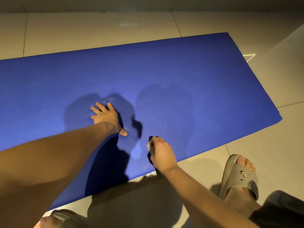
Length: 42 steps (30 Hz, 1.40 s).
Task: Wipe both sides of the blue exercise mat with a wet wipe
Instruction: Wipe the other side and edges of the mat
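Blue mat (181, 71) lies diagonally on the tiled floor (98, 30). Its right end and near edge show, and its left runs out of frame. The left hand (107, 116) presses flat at centre, fingers spread. The right hand (162, 153), fingers curled, pinches a wipe (148, 146) on the mat beside the near edge. A sandal (238, 176) stands on tiles at lower right.

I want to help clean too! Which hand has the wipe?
The right hand pinches the white wipe. The left hand just presses flat on the blue mat, fingers spread, holding nothing.
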Motion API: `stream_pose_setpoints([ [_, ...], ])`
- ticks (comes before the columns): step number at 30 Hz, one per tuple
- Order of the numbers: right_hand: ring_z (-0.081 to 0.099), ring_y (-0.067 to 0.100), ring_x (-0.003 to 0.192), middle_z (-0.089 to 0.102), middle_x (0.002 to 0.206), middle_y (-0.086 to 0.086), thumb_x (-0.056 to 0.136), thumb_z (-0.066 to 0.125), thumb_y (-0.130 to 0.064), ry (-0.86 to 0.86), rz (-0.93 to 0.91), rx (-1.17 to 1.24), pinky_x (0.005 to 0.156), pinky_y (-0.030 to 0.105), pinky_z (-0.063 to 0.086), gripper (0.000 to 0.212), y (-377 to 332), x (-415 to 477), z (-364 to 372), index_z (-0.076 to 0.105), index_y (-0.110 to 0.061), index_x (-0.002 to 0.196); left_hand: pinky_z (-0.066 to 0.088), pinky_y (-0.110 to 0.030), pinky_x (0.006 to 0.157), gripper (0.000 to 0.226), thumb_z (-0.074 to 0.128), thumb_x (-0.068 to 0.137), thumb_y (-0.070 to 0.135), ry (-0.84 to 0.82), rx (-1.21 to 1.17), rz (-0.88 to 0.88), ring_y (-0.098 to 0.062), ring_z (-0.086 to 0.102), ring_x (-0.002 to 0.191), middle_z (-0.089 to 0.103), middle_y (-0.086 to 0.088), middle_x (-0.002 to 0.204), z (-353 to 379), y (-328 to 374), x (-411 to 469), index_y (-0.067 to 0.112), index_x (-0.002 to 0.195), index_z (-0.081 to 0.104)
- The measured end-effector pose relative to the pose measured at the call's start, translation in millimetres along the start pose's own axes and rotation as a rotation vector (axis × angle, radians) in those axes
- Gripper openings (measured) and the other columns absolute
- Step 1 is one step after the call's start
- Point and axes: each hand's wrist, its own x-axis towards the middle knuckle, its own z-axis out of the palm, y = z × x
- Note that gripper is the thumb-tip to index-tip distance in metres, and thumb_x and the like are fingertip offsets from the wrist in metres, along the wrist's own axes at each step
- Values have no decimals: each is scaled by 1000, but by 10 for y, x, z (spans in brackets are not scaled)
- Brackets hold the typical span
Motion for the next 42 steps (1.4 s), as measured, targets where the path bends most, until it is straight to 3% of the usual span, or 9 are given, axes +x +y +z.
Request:
stream_pose_setpoints([
  [7, 61, 35, 85, 58, 111, 6, 99, 53, -25, 145, 152, -214, 63, 34, 39, 15, 936, 213, -565, 60, -20, 111, 36, -58, 113, 162, 87, 45, 76, 11, -1, 11, -56, 4, 148, -2, -35, 160, 21, -24, 13, 8, 159, -7],
  [13, 54, 36, 78, 57, 107, 16, 92, 52, -9, 208, 446, -120, 66, 36, 38, 14, 975, 337, -608, 53, -8, 106, 33, -60, 115, 163, 90, 45, 72, 12, -13, -4, -56, 2, 149, -4, -34, 161, 33, -8, 12, 9, 159, -8],
  [18, 59, 37, 87, 57, 101, 11, 88, 48, -12, 187, 176, 28, 67, 38, 41, 11, 94, -46, 93, 52, -10, 99, 35, -60, 112, 154, 90, 48, 72, -3, -43, -4, -52, 7, 149, 2, -30, 162, 16, -28, -66, 9, 157, 2],
  [24, 59, 34, 85, 57, 101, 5, 88, 50, -9, 59, -93, -78, 65, 37, 42, 15, 243, -272, 66, 54, -15, 101, 45, -50, 101, 96, 78, 71, 65, 77, 25, 247, -38, 29, 137, 27, -16, 148, 174, 38, -428, 12, 141, 40],
  [27, 59, 34, 84, 58, 101, 6, 89, 52, -11, 144, 37, -118, 67, 38, 46, 11, 728, -140, -268, 57, -16, 97, 50, -48, 96, 120, 83, 54, 74, -40, 61, 306, -38, 29, 137, 27, -16, 148, 315, 128, -643, 11, 144, 35],
  [30, 56, 36, 83, 54, 103, 10, 85, 51, -2, 178, 201, -181, 66, 37, 41, 17, 1174, 15, -616, 54, -13, 97, 44, -50, 105, 153, 83, 52, 77, -67, 222, 301, -47, 8, 150, 0, -26, 163, 478, 165, -787, 6, 159, 1],
  [34, 55, 38, 83, 53, 108, 15, 85, 54, 0, 249, 402, -132, 67, 39, 40, 21, 1265, 100, -675, 52, -7, 106, 40, -51, 110, 158, 85, 52, 74, -10, 278, 289, -51, 3, 150, -5, -31, 163, 545, 218, -792, 1, 158, -8],
  [38, 56, 37, 82, 55, 104, 13, 87, 49, -3, 254, 296, -19, 66, 35, 34, 17, 615, -143, -188, 53, -7, 103, 27, -58, 116, 161, 86, 51, 72, -27, 329, 236, -56, 5, 149, -4, -35, 161, 538, 306, -780, -3, 157, -10],
  [42, 58, 36, 82, 56, 100, 9, 86, 49, -7, 57, -30, -32, 63, 35, 34, 16, 238, -438, 117, 54, -11, 101, 24, -58, 118, 163, 88, 51, 71, -36, 338, 199, -57, 6, 148, -4, -37, 161, 530, 360, -778, -6, 156, -9],
])
